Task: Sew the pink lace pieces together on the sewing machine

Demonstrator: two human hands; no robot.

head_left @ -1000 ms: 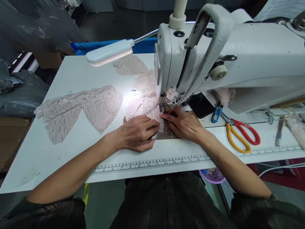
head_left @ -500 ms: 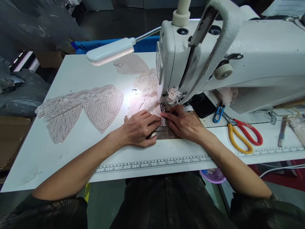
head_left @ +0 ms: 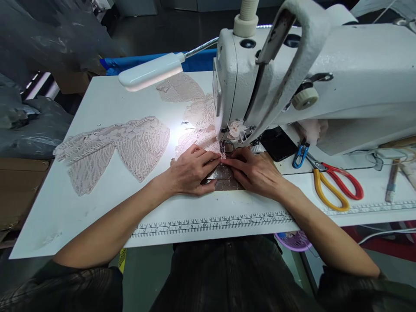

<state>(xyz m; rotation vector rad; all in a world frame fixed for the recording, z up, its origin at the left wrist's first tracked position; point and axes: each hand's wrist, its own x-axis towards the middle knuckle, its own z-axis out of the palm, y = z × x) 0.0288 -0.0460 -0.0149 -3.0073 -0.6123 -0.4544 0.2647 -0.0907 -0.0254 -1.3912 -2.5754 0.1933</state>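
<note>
Pale pink lace fabric (head_left: 202,136) runs under the head of a white sewing machine (head_left: 256,86), close to its needle and presser foot. My left hand (head_left: 195,170) rests on the near edge of this lace, its fingertips closed down on the fabric. From the other side, my right hand (head_left: 255,171) pinches the lace edge with thumb and forefinger, just in front of the presser foot. The two hands' fingertips almost meet. Between and below them shows a brownish metallic plate (head_left: 224,180). What lies under my left palm is hidden.
Another lace piece (head_left: 136,145) lies flat at left. A lamp (head_left: 152,71) shines over the table. Right of my hand are a black phone (head_left: 278,144), blue thread snips (head_left: 300,154) and red-yellow scissors (head_left: 334,184). A printed ruler (head_left: 208,224) follows the front edge.
The view has shifted slightly. Both hands keep their place at the lace edge by the presser foot; the fabric between the fingertips now shows less, with the left fingers drawn in a little.
</note>
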